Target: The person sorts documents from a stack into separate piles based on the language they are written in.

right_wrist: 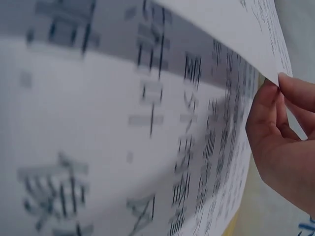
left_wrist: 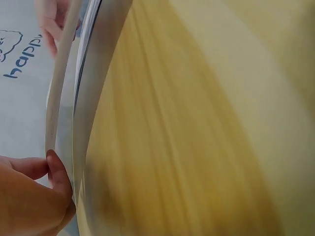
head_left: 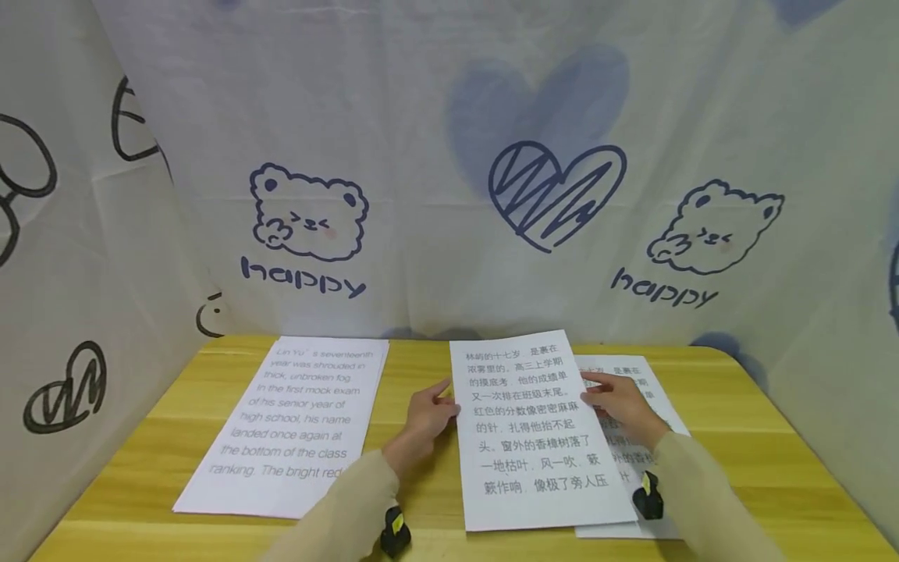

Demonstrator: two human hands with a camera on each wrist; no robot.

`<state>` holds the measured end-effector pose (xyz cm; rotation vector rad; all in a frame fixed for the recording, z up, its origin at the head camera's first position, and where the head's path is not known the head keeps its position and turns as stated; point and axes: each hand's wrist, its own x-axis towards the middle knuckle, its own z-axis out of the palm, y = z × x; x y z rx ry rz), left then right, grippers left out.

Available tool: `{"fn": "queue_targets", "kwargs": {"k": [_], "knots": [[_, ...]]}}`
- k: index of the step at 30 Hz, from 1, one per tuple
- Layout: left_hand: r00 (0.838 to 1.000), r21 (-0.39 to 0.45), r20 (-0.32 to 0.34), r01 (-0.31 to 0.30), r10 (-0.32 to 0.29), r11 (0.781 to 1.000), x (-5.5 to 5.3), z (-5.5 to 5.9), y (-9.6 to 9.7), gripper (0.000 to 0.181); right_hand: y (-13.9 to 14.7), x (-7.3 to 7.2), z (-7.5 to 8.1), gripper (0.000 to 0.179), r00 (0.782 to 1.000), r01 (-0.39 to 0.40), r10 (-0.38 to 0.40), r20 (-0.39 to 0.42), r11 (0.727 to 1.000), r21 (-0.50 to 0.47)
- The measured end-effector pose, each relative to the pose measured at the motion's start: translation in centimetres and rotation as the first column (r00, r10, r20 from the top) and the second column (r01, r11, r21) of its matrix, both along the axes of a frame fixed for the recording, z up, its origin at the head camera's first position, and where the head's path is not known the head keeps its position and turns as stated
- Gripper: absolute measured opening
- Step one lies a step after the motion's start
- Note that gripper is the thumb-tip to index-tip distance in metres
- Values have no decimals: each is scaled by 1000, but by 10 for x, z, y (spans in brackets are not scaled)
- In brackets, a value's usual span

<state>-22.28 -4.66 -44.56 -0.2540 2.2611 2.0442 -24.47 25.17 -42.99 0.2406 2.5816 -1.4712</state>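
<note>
A white sheet of paper (head_left: 534, 437) printed with large Chinese text is held up between both hands, tilted slightly over the table. My left hand (head_left: 427, 421) pinches its left edge between thumb and fingers; in the left wrist view the page shows nearly edge-on above the left thumb. The right hand (head_left: 625, 404) grips the right edge, and the right wrist view shows the thumb and fingers (right_wrist: 266, 110) closed on it. Below and to the right lies a second group of Chinese-printed pages (head_left: 663, 499), partly covered by the raised sheet and the right forearm.
On the left of the wooden table (head_left: 400, 492) lies a stack of English-printed pages (head_left: 288, 421), its lower right corner behind the left sleeve. A white cloth (head_left: 421, 195) with bears and hearts hangs behind the table and along both sides.
</note>
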Motion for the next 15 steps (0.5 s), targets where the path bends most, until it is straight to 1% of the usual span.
{"fn": "queue_targets", "kwargs": {"k": [3, 5, 8, 10, 12, 15], "knots": [[1000, 24, 8, 11, -11, 1000, -1, -1, 14, 53, 14, -1, -1, 55, 999, 14, -14, 30, 1000, -14], [1000, 45, 9, 12, -13, 999, -1, -1, 21, 51, 22, -1, -2, 55, 999, 15, -14, 35, 1000, -10], [1000, 53, 6, 8, -9, 999, -3, -4, 32, 49, 32, -1, -2, 57, 999, 13, -12, 37, 1000, -26], [1000, 39, 2, 11, -11, 999, -4, -6, 39, 48, 39, -1, -3, 58, 999, 16, -15, 42, 999, -30], [1000, 11, -6, 18, -18, 1000, -4, -9, 48, 49, 46, -1, -4, 58, 998, 30, -27, 54, 998, -53], [999, -8, -17, 31, -31, 999, -3, -9, 59, 50, 57, 1, -5, 58, 996, 49, -43, 72, 996, -79]]}}
